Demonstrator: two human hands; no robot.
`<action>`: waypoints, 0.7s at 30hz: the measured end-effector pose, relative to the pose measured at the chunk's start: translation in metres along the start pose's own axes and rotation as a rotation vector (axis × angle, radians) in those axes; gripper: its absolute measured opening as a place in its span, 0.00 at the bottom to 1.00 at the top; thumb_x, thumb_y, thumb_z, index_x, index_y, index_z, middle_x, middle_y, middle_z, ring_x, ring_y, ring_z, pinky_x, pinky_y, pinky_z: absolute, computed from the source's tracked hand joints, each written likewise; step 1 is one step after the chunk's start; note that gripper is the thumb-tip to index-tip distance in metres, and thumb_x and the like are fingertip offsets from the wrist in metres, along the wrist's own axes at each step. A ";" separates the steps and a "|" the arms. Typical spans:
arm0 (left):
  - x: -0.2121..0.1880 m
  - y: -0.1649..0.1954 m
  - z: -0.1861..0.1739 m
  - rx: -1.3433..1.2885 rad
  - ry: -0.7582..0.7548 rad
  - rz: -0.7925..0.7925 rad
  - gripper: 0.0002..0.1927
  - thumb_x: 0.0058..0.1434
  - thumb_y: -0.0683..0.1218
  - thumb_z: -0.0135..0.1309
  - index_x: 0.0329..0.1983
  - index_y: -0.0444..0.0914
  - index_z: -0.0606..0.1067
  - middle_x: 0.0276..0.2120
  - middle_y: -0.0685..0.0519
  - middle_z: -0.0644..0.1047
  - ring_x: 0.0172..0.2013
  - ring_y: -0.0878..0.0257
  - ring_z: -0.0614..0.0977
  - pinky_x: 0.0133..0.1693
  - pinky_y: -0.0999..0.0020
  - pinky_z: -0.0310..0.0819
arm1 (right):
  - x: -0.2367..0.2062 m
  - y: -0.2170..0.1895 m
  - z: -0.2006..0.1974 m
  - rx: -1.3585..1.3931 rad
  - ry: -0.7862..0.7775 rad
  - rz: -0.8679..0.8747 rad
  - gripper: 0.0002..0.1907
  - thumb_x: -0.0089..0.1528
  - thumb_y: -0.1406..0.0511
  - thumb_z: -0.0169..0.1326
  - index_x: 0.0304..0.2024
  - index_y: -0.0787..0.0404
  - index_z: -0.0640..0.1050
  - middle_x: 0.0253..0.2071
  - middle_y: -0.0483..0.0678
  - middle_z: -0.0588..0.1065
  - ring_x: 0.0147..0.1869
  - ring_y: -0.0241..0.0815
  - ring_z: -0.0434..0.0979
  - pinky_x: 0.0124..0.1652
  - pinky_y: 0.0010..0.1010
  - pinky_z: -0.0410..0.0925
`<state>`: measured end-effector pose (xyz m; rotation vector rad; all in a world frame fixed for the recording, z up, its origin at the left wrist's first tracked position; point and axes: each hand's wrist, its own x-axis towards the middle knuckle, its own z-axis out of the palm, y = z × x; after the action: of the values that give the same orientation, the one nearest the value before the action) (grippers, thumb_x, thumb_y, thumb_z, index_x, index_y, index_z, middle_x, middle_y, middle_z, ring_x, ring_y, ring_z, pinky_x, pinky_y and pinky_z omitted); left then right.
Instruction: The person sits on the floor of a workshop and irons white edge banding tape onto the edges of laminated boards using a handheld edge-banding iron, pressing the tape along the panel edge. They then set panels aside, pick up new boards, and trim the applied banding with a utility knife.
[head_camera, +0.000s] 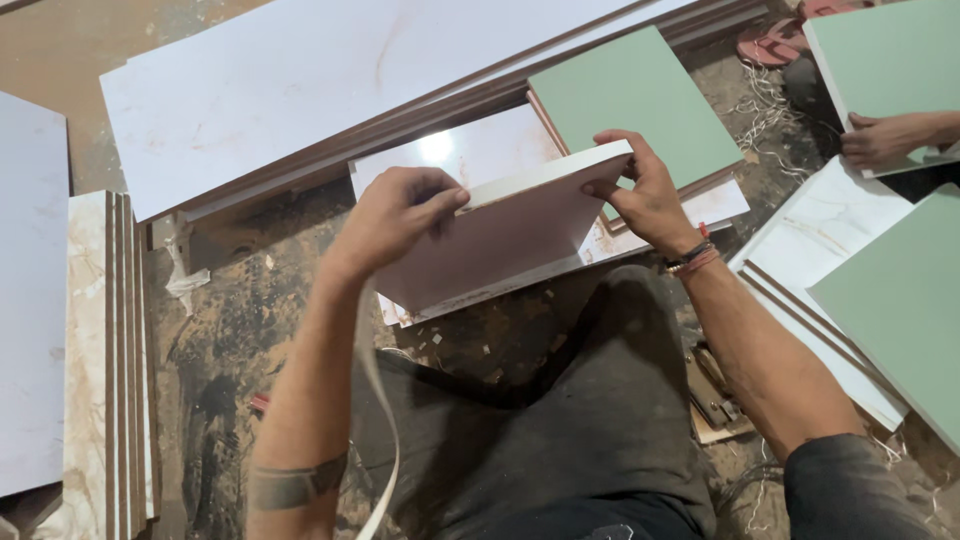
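Although your lap hides the near edge of the white panel (500, 235), its underside and whatever it rests on cannot be made out. Your left hand (395, 215) pinches the panel's left corner, thumb on its top edge; your right hand (645, 195) closes over the right corner, fingers curled across the edge. You hold the panel tilted above the floor, over a glossy white sheet (470, 150). A thin white edge strip (385, 430) hangs down by your left forearm. Just behind lies a green board (630, 95). Another person's hand (885, 138) rests on a green board at top right, partly cut off.
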<state>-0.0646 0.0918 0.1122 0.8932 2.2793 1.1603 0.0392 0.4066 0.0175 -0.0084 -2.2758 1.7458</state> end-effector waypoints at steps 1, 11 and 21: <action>-0.002 0.000 -0.004 -0.158 -0.107 -0.032 0.20 0.67 0.57 0.54 0.40 0.36 0.81 0.26 0.54 0.83 0.27 0.69 0.83 0.34 0.71 0.78 | -0.002 0.000 0.001 0.001 0.010 0.011 0.32 0.59 0.75 0.63 0.65 0.61 0.68 0.48 0.45 0.77 0.56 0.37 0.77 0.55 0.32 0.74; -0.069 -0.033 -0.061 0.073 0.087 -0.102 0.18 0.61 0.54 0.57 0.51 0.42 0.81 0.37 0.54 0.84 0.35 0.68 0.84 0.37 0.68 0.81 | -0.013 0.002 -0.001 -0.047 0.059 -0.159 0.33 0.63 0.76 0.57 0.70 0.58 0.67 0.56 0.48 0.74 0.58 0.38 0.77 0.61 0.33 0.74; -0.115 -0.111 -0.040 0.459 0.267 -0.003 0.15 0.67 0.55 0.56 0.50 0.46 0.82 0.39 0.55 0.81 0.34 0.64 0.80 0.40 0.66 0.78 | -0.008 0.007 -0.010 -0.006 0.061 -0.196 0.14 0.68 0.70 0.61 0.56 0.61 0.80 0.55 0.47 0.77 0.56 0.32 0.77 0.53 0.24 0.72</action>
<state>-0.0479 -0.0610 0.0527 0.9362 2.8327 0.8016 0.0478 0.4163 0.0118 0.1525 -2.1585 1.6173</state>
